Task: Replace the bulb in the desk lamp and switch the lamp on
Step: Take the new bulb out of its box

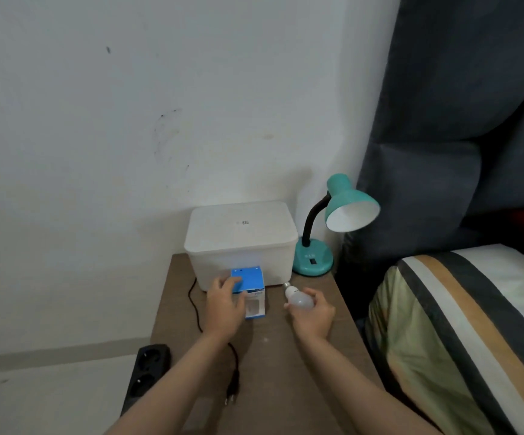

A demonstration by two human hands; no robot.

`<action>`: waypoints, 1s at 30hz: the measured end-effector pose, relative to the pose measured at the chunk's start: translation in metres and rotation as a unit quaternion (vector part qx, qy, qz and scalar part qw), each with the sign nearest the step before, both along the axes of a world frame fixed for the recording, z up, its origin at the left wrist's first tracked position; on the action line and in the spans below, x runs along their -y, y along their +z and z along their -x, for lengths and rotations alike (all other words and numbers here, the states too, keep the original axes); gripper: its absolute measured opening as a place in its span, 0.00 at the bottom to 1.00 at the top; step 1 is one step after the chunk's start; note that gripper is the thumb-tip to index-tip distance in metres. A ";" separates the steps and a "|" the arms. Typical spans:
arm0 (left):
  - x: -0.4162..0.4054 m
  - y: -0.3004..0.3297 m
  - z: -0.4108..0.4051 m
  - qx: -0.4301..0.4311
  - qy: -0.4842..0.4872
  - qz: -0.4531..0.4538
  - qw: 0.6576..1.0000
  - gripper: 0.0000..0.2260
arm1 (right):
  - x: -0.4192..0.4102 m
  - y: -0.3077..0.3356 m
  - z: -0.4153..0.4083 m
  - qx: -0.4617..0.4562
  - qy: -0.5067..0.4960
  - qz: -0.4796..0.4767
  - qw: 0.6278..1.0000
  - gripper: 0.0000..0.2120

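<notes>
A teal desk lamp (339, 211) stands at the back right of the wooden bedside table (285, 356), its shade tilted toward me with no bulb visible inside. My right hand (312, 313) holds a white bulb (298, 297), screw base pointing up and left. My left hand (223, 304) rests on a blue bulb box (249, 288) with its top flap open, in front of the white container. The lamp's black cord (196, 309) runs across the table to an unplugged plug (232, 389).
A white lidded plastic container (242, 237) fills the table's back. A black power strip (148, 372) lies on the floor at the left. A bed with a striped pillow (461, 334) is close on the right, a dark curtain (461, 120) behind it, and a wall (129, 120) behind the table.
</notes>
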State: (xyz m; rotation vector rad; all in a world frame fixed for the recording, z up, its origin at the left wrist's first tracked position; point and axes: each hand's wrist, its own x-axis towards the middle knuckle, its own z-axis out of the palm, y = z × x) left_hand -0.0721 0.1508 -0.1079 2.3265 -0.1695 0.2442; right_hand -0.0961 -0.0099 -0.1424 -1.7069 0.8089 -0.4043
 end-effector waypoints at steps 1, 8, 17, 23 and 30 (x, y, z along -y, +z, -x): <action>0.000 -0.001 -0.001 -0.001 -0.001 0.004 1.000 0.14 | -0.002 -0.001 -0.002 -0.004 0.008 0.010 1.000 0.23; 0.002 -0.013 -0.008 -0.002 0.001 0.042 0.999 0.13 | -0.008 -0.019 -0.018 -0.030 0.054 0.077 0.995 0.23; -0.002 -0.018 -0.013 0.004 0.003 0.057 0.998 0.15 | -0.004 -0.012 -0.008 0.018 0.100 0.151 0.983 0.23; -0.002 -0.017 -0.012 0.032 0.000 0.064 0.997 0.16 | -0.009 0.015 -0.009 0.134 0.210 0.186 0.951 0.14; -0.004 -0.015 -0.013 0.059 0.008 0.086 0.995 0.14 | -0.024 0.018 -0.025 0.060 0.252 0.146 0.955 0.13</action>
